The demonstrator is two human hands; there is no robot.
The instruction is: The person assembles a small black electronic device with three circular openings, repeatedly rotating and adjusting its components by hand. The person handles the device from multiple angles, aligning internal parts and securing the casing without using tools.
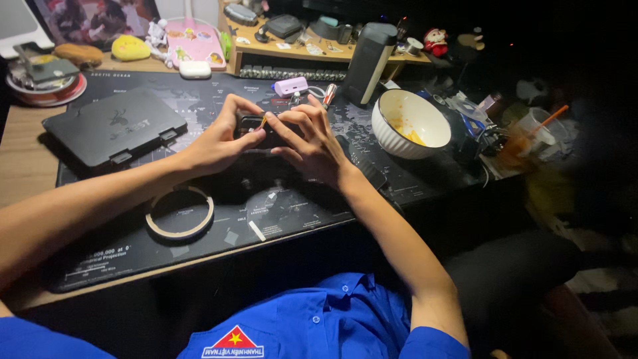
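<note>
Both hands meet over a small black device (251,123) resting on a dark desk mat (279,213). My left hand (219,136) grips the device from the left, thumb and fingers curled around it. My right hand (307,141) pinches a thin orange-tipped tool (263,121) whose tip touches the top of the device. Most of the device is hidden under the fingers.
A flat black case (109,127) lies left of the hands, a tape ring (179,213) near the front edge. A white bowl (409,123) with food remains sits to the right, a tall dark cylinder (367,63) behind it. A small pink box (290,86) lies just beyond the hands.
</note>
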